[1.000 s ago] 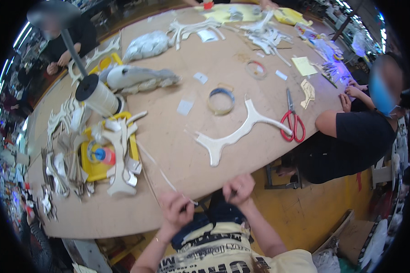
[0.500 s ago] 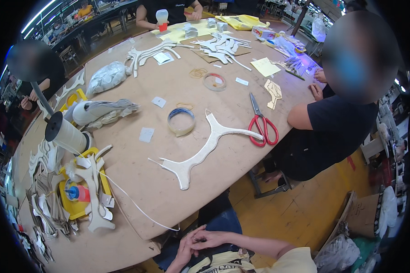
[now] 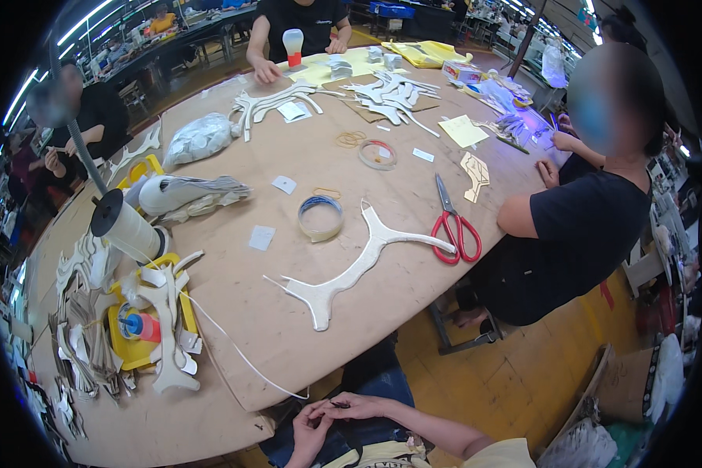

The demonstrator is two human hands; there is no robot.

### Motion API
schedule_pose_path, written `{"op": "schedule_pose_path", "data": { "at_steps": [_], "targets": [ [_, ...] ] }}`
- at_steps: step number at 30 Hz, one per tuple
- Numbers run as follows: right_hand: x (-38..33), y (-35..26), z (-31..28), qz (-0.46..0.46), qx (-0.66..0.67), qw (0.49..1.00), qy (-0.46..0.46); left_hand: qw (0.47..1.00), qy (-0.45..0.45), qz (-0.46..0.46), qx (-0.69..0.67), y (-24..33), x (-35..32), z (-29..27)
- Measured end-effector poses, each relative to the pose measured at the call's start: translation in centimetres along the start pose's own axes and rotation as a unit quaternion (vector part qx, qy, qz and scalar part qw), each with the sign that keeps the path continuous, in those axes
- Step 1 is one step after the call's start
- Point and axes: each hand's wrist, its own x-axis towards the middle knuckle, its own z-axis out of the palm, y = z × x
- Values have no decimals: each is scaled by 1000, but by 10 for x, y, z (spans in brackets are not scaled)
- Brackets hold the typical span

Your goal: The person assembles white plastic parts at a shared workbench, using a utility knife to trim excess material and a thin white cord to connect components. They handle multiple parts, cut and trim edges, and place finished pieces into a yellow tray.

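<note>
My left hand [image 3: 310, 426] and my right hand [image 3: 356, 406] meet over my lap, just off the table's near edge. The fingers of both are bent and pressed together. A small dark thing [image 3: 340, 405] shows at the fingertips of my right hand, too small to name. What my left fingers hold, if anything, is hidden. On the table ahead lies a branching off-white padded piece [image 3: 359, 267]. One arm of it reaches the red-handled scissors [image 3: 455, 228]. A roll of tape [image 3: 320, 218] sits beyond the piece. White cord [image 3: 246, 349] trails toward the table edge by my hands.
At left stand a cord spool [image 3: 125, 226], a yellow tray [image 3: 135, 352] with a blue-capped bottle [image 3: 142, 327], and stacked strips [image 3: 97, 335]. Cut pieces [image 3: 394, 95] are piled at the far side. Co-workers sit to the right [image 3: 577, 226], across [image 3: 304, 31] and at left [image 3: 93, 117].
My view has shifted slightly. My hands have turned a little, and the dark thing shows more clearly. The co-worker across has moved a hand from behind the red-and-white bottle to the table beside it.
</note>
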Motion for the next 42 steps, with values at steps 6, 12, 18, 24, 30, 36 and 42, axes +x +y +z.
{"op": "schedule_pose_path", "data": {
  "at_steps": [6,12,18,24,30,36,42],
  "targets": [
    [6,-14,2,-4,-38,999,-28,998,35,-47,-15,3,9,-13],
    [11,-9,1,8,-32,997,-71,996,-4,-85,0,18,9,-20],
    [7,-10,2,6,39,993,-111,993,-54,-105,-30,37,10,-20],
    [8,-6,6,19,140,983,-119,995,-43,-81,51,37,13,-24],
    [13,-13,3,-23,22,994,-103,996,-3,-84,25,21,11,-29],
    [20,-30,6,-27,-208,975,-71,988,-30,-149,20,0,12,-47],
    [18,-44,16,-48,-209,975,-55,992,-58,-110,-26,6,10,-48]
  ]
}}
